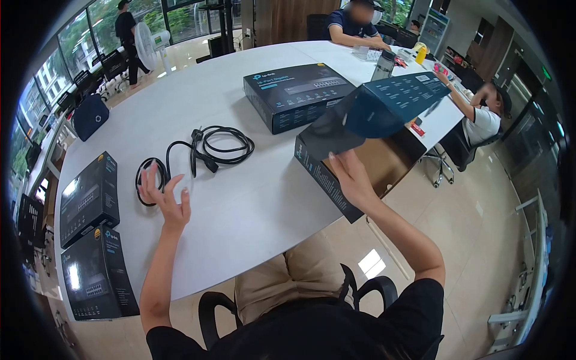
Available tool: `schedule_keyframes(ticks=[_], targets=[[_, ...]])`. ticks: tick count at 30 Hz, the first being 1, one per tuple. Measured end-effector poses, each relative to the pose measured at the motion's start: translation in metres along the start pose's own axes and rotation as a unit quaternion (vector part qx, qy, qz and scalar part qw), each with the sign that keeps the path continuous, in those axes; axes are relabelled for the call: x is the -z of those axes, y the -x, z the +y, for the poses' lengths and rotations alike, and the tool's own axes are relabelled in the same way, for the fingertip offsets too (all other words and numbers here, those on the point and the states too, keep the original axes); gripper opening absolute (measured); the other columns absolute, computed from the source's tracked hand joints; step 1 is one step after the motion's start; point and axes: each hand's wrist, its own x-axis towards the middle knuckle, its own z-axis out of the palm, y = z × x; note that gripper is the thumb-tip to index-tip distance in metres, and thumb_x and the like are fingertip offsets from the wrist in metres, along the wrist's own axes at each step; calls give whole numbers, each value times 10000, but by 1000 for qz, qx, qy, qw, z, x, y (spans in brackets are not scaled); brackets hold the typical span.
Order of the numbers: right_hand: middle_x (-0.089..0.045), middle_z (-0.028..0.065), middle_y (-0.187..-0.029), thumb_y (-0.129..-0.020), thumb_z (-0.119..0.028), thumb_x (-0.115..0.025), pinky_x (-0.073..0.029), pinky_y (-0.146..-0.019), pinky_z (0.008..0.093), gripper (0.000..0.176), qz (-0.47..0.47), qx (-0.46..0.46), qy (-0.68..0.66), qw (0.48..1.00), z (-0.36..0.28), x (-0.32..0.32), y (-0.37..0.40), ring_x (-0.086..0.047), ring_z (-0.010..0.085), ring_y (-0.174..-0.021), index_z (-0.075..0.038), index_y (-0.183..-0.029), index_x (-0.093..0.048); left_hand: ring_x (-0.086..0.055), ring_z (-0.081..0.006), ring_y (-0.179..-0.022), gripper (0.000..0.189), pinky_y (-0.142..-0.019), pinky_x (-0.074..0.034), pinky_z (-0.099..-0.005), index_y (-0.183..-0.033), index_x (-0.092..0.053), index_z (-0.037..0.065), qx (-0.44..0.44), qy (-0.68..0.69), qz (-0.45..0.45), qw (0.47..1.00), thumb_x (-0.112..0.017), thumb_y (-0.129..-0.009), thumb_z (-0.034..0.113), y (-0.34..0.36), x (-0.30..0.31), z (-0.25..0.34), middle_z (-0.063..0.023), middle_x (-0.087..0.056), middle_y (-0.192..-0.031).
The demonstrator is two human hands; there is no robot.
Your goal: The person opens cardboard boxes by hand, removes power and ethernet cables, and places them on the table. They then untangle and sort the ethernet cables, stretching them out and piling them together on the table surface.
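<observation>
My left hand (166,201) is raised over the table, fingers spread and holding nothing. Beneath and beyond it lies a black power cable (227,161) in loose coils, its plug near the middle. At the table's right edge stands an opened dark TP-Link box (324,180), its printed lid (399,102) tilted up and its brown cardboard inside showing. My right hand (353,180) is at the near side of this box, fingers closed on the edge of a side flap. The fingertips are partly hidden against the dark cardboard.
A closed TP-Link 16-port switch box (300,93) lies beyond the opened one. Two more boxes, one (90,198) behind another (99,273), lie at the left edge. A bottle (384,65) stands farther back. People sit at the far side and right; another walks by a fan (146,48).
</observation>
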Motion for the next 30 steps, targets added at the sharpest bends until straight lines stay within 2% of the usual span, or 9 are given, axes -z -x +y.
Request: schedule_keyframes(ticks=[3, 6, 8, 11, 15, 18, 20, 25, 30], targets=[[-503, 220, -1257, -912, -105, -528, -356, -991, 375, 461, -13, 40, 33, 999, -3, 7, 16, -479, 341, -1192, 14, -1316, -341, -175, -395, -1356, 256, -1065, -35, -529, -1076, -578, 120, -45, 36, -13, 998, -534, -853, 239, -9, -5, 21, -220, -342, -1401], [-496, 187, -1279, -902, -91, -538, -340, -1013, 378, 460, 26, 64, 68, 995, 2, 16, 20, -455, 294, -1224, 3, -1315, -359, -268, -350, -1328, 284, -1082, -39, -466, -1055, -612, 150, -97, 90, 5, 991, -639, -787, 240, -21, -14, 45, -168, -407, -1373], [-489, 161, -1293, -895, -74, -544, -345, -1012, 371, 466, 83, 47, 54, 994, 2, 31, 19, -445, 259, -1232, -9, -1321, -366, -291, -370, -1316, 352, -1068, -100, -487, -1082, -576, 127, -89, 138, -42, 986, -671, -754, 212, -34, -18, 70, -188, -399, -1371], [-481, 129, -1301, -889, -51, -540, -367, -995, 352, 474, 200, 12, -95, 975, 15, 58, 10, -446, 219, -1217, -28, -1331, -370, -324, -364, -1301, 474, -1056, -166, -481, -1142, -536, 110, -65, 216, -70, 972, -719, -713, 192, -59, -26, 111, -191, -395, -1374], [-440, 132, -1335, -887, -32, -538, -386, -987, 333, 503, 248, 38, -57, 966, 16, 92, 9, -447, 214, -1209, -54, -1354, -349, -336, -343, -1295, 707, -1054, -226, -453, -1302, -425, 79, -34, 310, -90, 946, -756, -690, 203, -88, -45, 157, -181, -350, -1411], [-398, 147, -1371, -880, -16, -545, -402, -984, 341, 568, 294, 74, -17, 953, 11, 109, 8, -439, 229, -1225, -73, -1391, -303, -340, -338, -1296, 843, -1031, -269, -449, -1405, -311, 83, 35, 436, -110, 892, -751, -702, 232, -109, -65, 191, -156, -281, -1457], [-369, 158, -1395, -876, -12, -552, -416, -977, 346, 615, 325, 104, 14, 940, 0, 120, 1, -428, 250, -1243, -88, -1416, -268, -323, -353, -1302, 909, -1029, -297, -440, -1435, -232, 74, 50, 446, -138, 883, -745, -694, 190, -117, -79, 209, -155, -227, -1479], [-268, 163, -1478, -851, -54, -626, -445, -953, 399, 804, 278, 99, 175, 939, 4, 152, -31, -366, 360, -1298, -201, -1479, -145, -333, -347, -1299, 947, -1037, -347, -403, -1463, -154, 101, 70, 470, -203, 856, -667, -670, 30, -123, -104, 218, -125, -231, -1487], [-407, 129, -1387, -798, 78, -613, -485, -895, 335, 817, 242, 123, 167, 948, 10, 164, -63, -458, 258, -1216, -178, -1462, -213, -339, -336, -1313, 937, -1046, -342, -374, -1472, -147, 139, 32, 519, -279, 808, -529, -650, -99, -136, -96, 196, -97, -264, -1488]])
